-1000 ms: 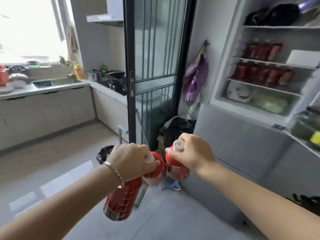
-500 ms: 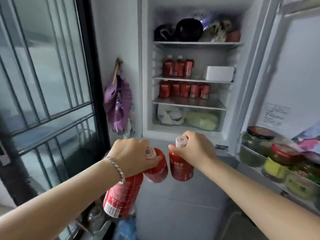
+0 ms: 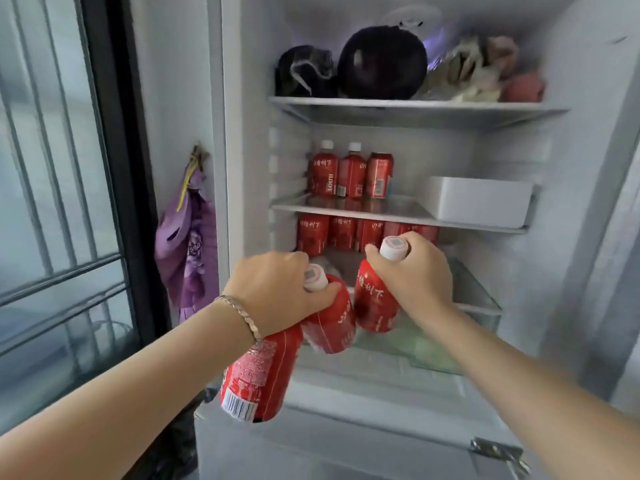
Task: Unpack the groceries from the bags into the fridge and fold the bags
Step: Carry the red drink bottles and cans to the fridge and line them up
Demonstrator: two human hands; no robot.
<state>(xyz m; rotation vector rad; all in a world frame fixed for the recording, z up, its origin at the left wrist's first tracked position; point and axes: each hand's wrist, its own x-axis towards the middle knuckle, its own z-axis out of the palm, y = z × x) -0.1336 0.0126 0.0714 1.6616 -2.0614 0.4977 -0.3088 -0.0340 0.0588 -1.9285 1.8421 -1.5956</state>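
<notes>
My left hand (image 3: 277, 289) grips two red drink bottles by their necks: one (image 3: 329, 323) tilts toward the fridge, the other (image 3: 258, 379) hangs down under my wrist. My right hand (image 3: 412, 271) holds a third red bottle (image 3: 374, 303) by its white cap, nearly upright. Both hands are level with the open fridge's lower shelf (image 3: 478, 292). Red bottles and a can (image 3: 349, 174) stand on the middle shelf, and a row of red cans (image 3: 332, 233) stands below it.
A white box (image 3: 478, 202) fills the right of the middle shelf. Dark bags and wrapped food (image 3: 381, 64) crowd the top shelf. Greens lie in the crisper drawer (image 3: 429, 351). A purple bag (image 3: 190, 244) hangs on the wall left of the fridge, beside a barred glass door (image 3: 62, 202).
My view has swung from the kitchen to the open fridge and closed in. Both hands have carried the three bottles up to the lower shelf's front.
</notes>
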